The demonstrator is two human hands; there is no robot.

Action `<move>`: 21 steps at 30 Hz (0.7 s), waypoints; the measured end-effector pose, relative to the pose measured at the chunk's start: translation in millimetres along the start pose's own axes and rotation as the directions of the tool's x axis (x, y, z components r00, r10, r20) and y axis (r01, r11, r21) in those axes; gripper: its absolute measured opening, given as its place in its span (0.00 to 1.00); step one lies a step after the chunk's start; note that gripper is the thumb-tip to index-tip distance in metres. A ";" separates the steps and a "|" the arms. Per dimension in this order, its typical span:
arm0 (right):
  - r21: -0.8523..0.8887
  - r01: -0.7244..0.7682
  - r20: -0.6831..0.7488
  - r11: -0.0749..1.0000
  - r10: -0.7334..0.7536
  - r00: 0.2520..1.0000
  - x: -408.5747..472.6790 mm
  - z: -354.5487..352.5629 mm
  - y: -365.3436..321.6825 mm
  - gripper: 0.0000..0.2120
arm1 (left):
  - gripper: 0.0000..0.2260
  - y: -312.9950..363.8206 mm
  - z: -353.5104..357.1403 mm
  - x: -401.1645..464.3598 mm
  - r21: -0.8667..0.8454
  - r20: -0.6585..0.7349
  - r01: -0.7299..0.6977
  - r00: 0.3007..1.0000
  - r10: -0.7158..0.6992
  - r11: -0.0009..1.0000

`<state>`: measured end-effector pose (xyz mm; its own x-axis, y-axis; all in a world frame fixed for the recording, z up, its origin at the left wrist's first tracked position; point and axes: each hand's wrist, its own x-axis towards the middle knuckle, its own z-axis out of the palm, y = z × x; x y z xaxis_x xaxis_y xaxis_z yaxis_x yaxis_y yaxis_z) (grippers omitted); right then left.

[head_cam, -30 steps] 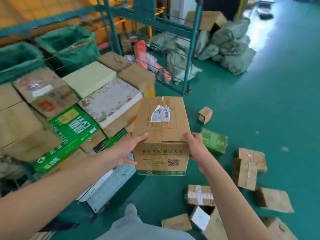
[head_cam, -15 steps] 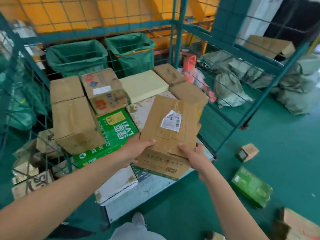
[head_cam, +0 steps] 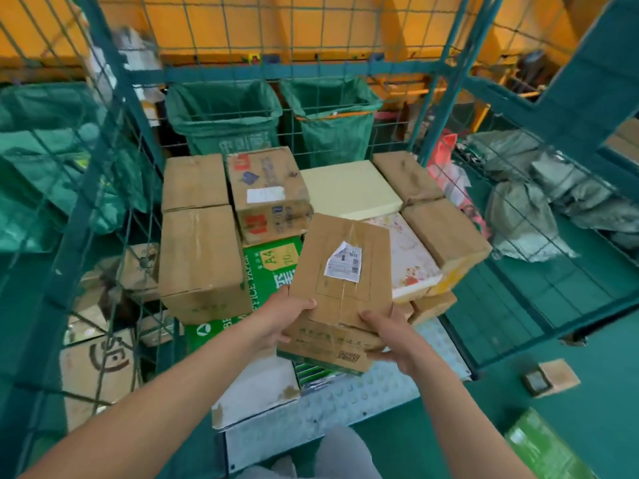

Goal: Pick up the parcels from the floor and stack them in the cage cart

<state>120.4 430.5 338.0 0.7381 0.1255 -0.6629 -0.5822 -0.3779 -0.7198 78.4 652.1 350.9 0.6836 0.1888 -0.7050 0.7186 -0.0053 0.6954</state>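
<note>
A brown cardboard parcel (head_cam: 342, 274) with a white shipping label on its taped top is held over the front of the teal cage cart (head_cam: 114, 140). My left hand (head_cam: 285, 318) grips its near left edge, thumb on top. My right hand (head_cam: 390, 337) grips the near right corner. The parcel hovers above a green A4 paper box (head_cam: 268, 262) and a patterned white box (head_cam: 411, 261). Several stacked parcels fill the cart, among them a tall brown box (head_cam: 200, 261) at the left and a pale yellow one (head_cam: 347, 188) at the back.
Two green sacks (head_cam: 224, 115) hang behind the cart's mesh. On the teal floor at the right lie a small brown box (head_cam: 551, 376) and a green box (head_cam: 546, 447). Grey sacks (head_cam: 539, 202) are piled beyond the right mesh wall. The cart's metal floor plate (head_cam: 345, 402) shows in front.
Both hands carried the labelled parcel from above the floor leftward and forward into the cart's open front, over the stacked boxes. My view turned left toward the cart.
</note>
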 end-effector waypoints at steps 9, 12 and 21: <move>-0.171 0.028 0.120 0.985 -0.008 0.993 79.6 42.2 -39.8 0.27 | 0.16 -8.1 -42.5 60.7 -0.083 -0.071 0.098 0.992 -0.104 0.992; -0.218 0.027 0.189 0.976 0.015 0.982 105.7 52.9 -51.5 0.26 | 0.08 -7.5 -50.9 71.8 -0.110 -0.112 0.131 0.983 -0.143 0.985; -0.316 0.134 0.330 0.939 -0.024 0.944 191.0 74.1 -99.6 0.31 | 0.19 11.1 -64.2 118.5 -0.155 -0.266 0.110 0.952 -0.149 0.982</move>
<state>294.1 560.0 267.8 0.5981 0.4301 -0.6762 -0.3398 -0.6281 -0.7000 159.2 737.5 284.0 0.5102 0.4423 -0.7376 0.7607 0.1680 0.6270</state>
